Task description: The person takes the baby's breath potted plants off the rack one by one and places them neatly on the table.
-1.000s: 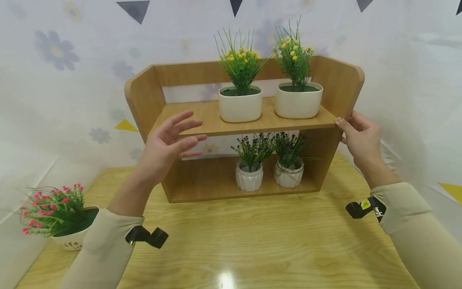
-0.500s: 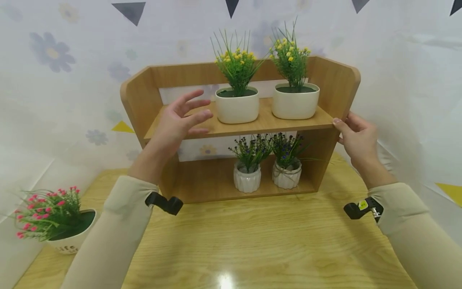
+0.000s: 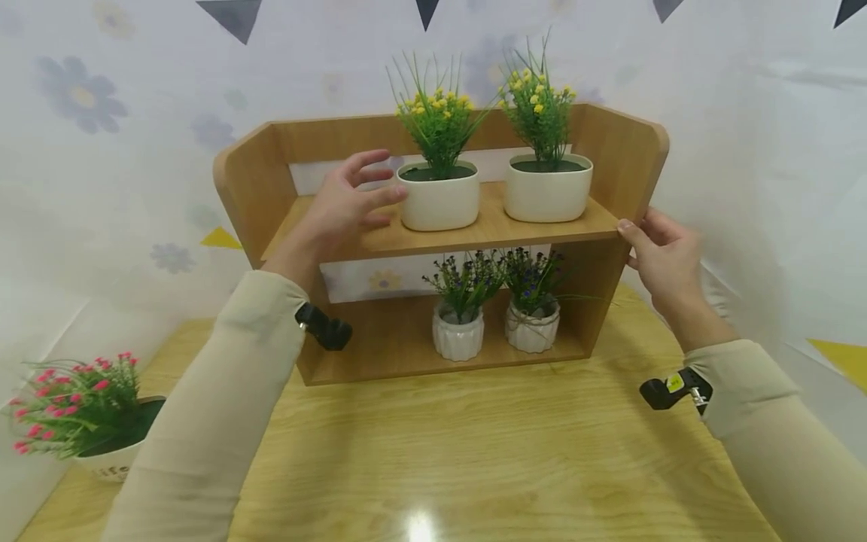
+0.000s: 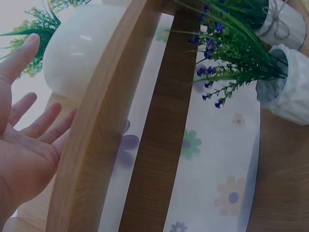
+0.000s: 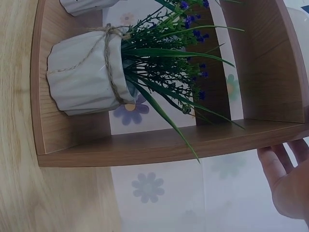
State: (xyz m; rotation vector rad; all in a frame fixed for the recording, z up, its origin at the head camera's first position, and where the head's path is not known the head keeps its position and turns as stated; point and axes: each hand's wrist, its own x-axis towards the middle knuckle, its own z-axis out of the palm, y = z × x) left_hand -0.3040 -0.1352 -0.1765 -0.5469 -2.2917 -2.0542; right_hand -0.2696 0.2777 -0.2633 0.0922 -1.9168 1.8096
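My left hand (image 3: 352,197) reaches over the upper board of a two-tier wooden shelf (image 3: 433,242), fingers spread and thumb apart. Its thumb tip overlaps the left edge of a cream oval planter (image 3: 440,203) with yellow flowers; in the left wrist view the palm and fingers stand beside that planter (image 4: 79,48). A second cream planter (image 3: 549,192) of the same kind sits to its right. My right hand (image 3: 667,256) holds the shelf's right side, thumb at the front edge and fingers outside the panel. The right wrist view shows its fingers (image 5: 273,166) at that panel.
On the lower tier stand two white ribbed pots with purple flowers, a plain one (image 3: 458,336) and one tied with twine (image 3: 533,330). A planter with pink flowers (image 3: 111,459) is on the wooden table (image 3: 433,444) at left, beside my left sleeve.
My left hand has moved up and right, from the shelf's left front to the left yellow-flower planter. The right hand keeps its hold on the shelf. The head view has shifted slightly.
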